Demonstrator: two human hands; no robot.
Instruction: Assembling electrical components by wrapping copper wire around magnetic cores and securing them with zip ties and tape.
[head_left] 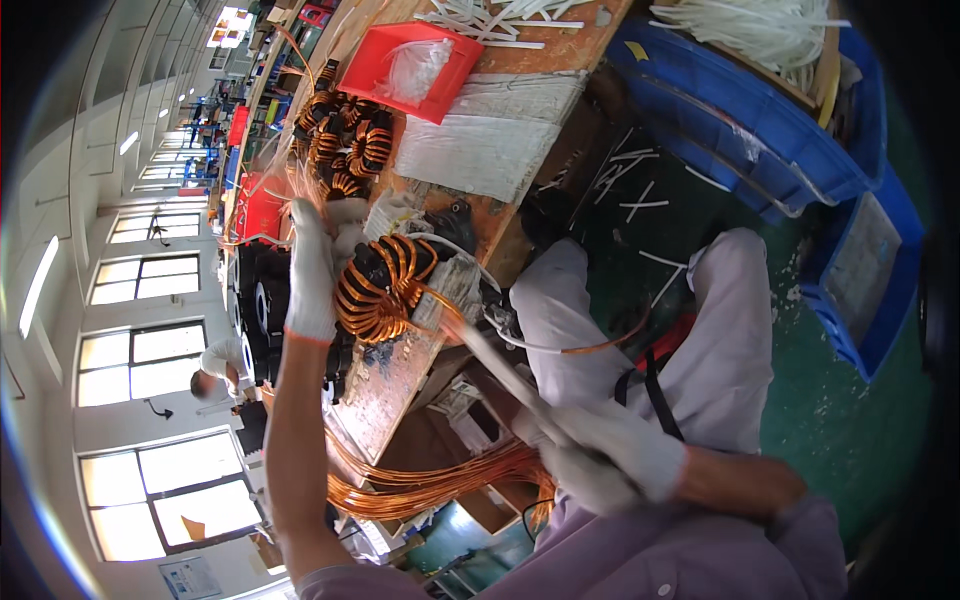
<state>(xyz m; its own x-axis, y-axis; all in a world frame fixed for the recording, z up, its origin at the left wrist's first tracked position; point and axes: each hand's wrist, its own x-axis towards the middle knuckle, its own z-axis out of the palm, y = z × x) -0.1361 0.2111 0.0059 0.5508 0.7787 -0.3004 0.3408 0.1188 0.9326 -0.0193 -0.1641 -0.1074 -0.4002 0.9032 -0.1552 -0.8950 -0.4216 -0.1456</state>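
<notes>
The copper-wound toroidal coil [368, 300] is positioned just right of the straight-fingered, open left hand [314, 272] — contact unclear — and could be nicked if the pale stick [502, 368], gripped by the right hand [605, 455], were misdirected.

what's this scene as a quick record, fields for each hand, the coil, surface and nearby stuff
left hand: white glove, beside the copper coil; grip unclear
right hand: white glove, closed around a pale stick
copper coil: copper wire wound around a dark core
surface: wooden bench
nearby: more wound coils, red bin, copper wire bundle
</notes>
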